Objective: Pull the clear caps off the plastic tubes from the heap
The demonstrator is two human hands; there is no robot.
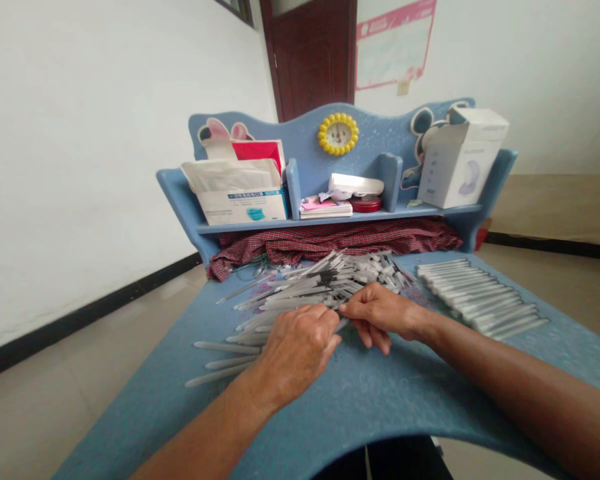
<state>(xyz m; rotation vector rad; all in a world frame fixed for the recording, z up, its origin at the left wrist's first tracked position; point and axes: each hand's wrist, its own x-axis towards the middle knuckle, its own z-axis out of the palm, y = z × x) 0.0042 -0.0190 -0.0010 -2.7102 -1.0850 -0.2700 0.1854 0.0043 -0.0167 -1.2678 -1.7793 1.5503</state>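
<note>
Clerk: Item one, the grip?

Keeper: Left hand (pixel 303 343), near side of the heap: fingers curled round a slim pale piece (pixel 341 325). Right hand (pixel 373 313), also at the heap's near edge: thumb and forefinger set against that piece. Whether they close on it cannot be told; knuckles hide the contact.

Clerk: Risks on record?

Keeper: Judged, not seen. The piece could slip or twist, being smooth and narrow and held near its end. A wrist dropping could roll loose tubes (pixel 225 347), left end of the heap, since they look round and nothing fences them.

Clerk: Appearance of the piece?

Keeper: Short visible length only; whitish-grey, seemingly translucent, straight. Rest covered by fingers.

Clerk: The heap itself?

Keeper: One heap (pixel 295 290), mixed: long frosted tubes, shorter pale bits toward its right end, dark slender parts (pixel 329 275) near its middle. Tubes overlap at uneven angles.

Clerk: Beyond it?

Keeper: Right of the heap: one row of tubes (pixel 490 303), side by side, roughly parallel, dark lines within. Behind the heap: checked cloth (pixel 300 248), red and dark, bunched. Above and behind the heap: blue shelf (pixel 410 212), bearing a white box (pixel 460 163) and a printed carton (pixel 225 207). Beneath the heap: blue table (pixel 380 400).
</note>
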